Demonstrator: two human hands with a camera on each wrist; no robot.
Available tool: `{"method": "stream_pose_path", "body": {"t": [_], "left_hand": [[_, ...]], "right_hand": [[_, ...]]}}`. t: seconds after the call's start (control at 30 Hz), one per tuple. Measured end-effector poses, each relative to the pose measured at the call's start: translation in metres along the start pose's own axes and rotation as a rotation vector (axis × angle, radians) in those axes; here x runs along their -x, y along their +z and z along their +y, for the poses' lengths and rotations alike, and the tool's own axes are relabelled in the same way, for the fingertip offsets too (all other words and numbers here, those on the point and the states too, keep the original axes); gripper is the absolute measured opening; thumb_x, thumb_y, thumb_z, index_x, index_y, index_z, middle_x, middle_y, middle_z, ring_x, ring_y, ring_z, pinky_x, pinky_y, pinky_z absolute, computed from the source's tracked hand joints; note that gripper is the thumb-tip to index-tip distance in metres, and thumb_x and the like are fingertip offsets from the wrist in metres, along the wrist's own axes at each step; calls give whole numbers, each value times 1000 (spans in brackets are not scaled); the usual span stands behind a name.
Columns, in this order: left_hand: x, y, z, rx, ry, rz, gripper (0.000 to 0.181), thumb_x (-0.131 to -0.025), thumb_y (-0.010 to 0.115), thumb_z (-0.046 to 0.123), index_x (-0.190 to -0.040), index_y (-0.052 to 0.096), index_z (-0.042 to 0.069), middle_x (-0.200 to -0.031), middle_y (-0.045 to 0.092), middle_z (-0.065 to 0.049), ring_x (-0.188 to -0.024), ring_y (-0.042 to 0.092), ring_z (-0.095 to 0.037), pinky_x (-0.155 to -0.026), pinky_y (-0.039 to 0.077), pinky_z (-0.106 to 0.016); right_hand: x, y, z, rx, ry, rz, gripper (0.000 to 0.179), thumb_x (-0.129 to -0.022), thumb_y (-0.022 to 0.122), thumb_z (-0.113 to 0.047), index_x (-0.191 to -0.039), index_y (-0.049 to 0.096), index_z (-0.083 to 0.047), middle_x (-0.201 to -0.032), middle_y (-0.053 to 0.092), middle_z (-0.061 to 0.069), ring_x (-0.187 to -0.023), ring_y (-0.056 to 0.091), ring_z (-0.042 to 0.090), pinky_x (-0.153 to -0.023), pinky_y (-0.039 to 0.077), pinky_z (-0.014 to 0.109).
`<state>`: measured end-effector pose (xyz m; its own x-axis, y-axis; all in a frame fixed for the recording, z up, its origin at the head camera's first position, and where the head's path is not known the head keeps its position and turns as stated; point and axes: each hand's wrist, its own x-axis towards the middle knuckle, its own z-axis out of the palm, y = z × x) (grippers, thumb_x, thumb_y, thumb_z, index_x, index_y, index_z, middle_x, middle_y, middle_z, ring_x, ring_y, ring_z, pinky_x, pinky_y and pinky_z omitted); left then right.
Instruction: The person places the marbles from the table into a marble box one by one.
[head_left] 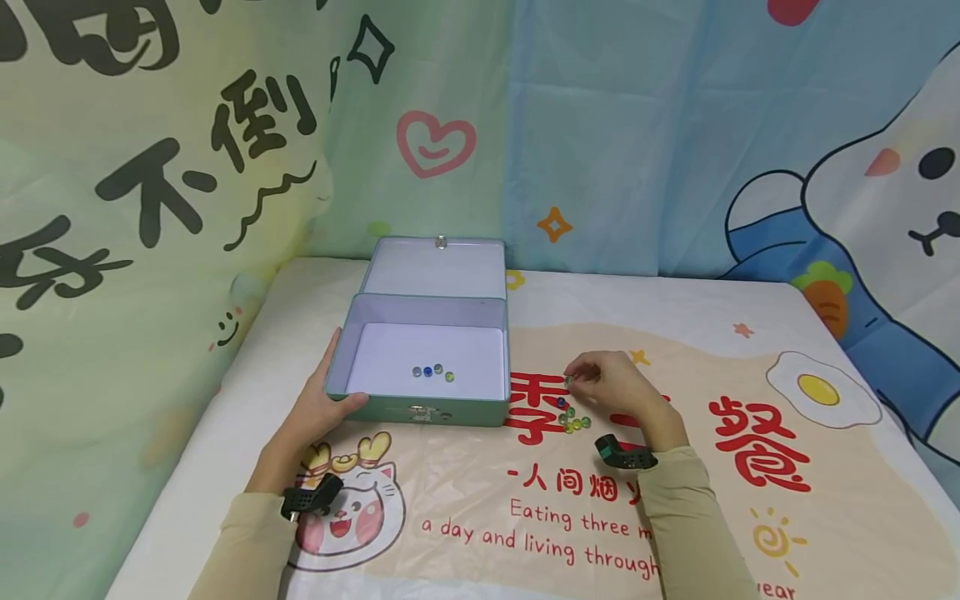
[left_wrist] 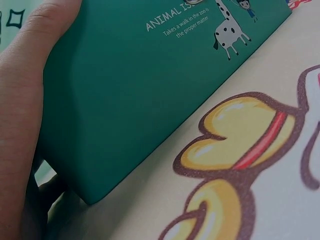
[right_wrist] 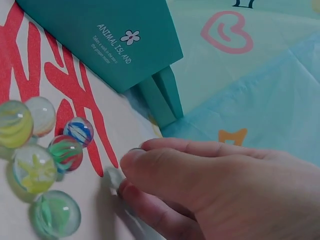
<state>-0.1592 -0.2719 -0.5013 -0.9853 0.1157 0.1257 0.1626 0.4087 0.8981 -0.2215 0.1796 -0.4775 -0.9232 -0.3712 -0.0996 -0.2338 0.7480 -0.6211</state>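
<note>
A green metal box [head_left: 442, 410] stands with its lid [head_left: 435, 267] raised at the back. Several glass marbles [head_left: 427, 372] lie on its pale floor. My left hand [head_left: 318, 408] grips the box's left front corner, thumb over the front rim and fingers along the side. To the right of the box, my right hand [head_left: 611, 383] pinches a marble [head_left: 568, 381] between thumb and fingers, just above the cloth; the fingers mostly cover it in the right wrist view. Near that hand lie several loose marbles [right_wrist: 35, 169], yellow, green and one blue [right_wrist: 78, 131].
A printed cloth [head_left: 465, 483] with red lettering and a cartoon cat [head_left: 352, 521] covers the table. Behind it hangs a patterned curtain [head_left: 600, 142], close to the raised lid. Both wrists carry black camera bands [head_left: 626, 454].
</note>
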Motion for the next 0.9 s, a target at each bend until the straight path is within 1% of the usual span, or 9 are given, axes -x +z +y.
{"method": "stream_pose_path", "body": {"t": [0.13,0.2,0.37,0.47,0.57,0.7,0.9], "left_hand": [[0,1,0,3,7,1,113,-71,77,43,-151,-3,41,-160,13,-10,-142,22,-42,-110,23,-64],[0,1,1,1,10,1,113,-71,78,42,-151,-3,39,-160,14,-11,-141,23,-42,-109,23,-64],[0,-1,1,-7,8,2,115,-71,78,40,-153,-3,33,-159,14,-14,-141,23,-44,-109,23,-65],[1,-1,1,-8,8,0,115,-72,77,41,-153,-4,32,-159,14,-14,-140,23,-44,-108,23,-66],[1,0,0,-9,7,1,115,-72,77,42,-152,-4,34,-160,13,-14,-141,23,-44,-109,23,-65],[1,0,0,-7,6,2,113,-72,77,44,-151,-3,39,-160,14,-11,-142,22,-42,-109,23,-64],[0,-1,0,-1,12,-3,114,-71,77,47,-151,-3,40,-160,14,-11,-142,22,-42,-109,23,-65]], "right_hand": [[0,0,1,-19,25,17,14,-86,70,-19,-100,71,-16,-100,69,3,-91,64,18,-80,55,35],[0,0,1,-31,35,25,14,-86,69,-20,-100,71,-16,-103,69,3,-93,64,18,-82,55,36],[-1,1,3,-62,62,40,15,-86,69,-21,-101,71,-17,-104,69,3,-94,65,19,-85,54,38],[-2,2,5,-62,70,55,15,-86,69,-22,-101,72,-17,-102,70,3,-94,65,18,-86,53,39],[-2,2,6,-44,64,75,15,-86,70,-23,-100,72,-18,-100,70,1,-92,64,17,-86,53,39],[-3,3,6,-30,63,96,15,-86,70,-24,-99,73,-17,-96,71,0,-89,63,17,-85,52,39],[-3,4,5,-45,67,110,15,-86,70,-23,-100,72,-17,-96,70,1,-89,62,17,-85,52,39]]}}
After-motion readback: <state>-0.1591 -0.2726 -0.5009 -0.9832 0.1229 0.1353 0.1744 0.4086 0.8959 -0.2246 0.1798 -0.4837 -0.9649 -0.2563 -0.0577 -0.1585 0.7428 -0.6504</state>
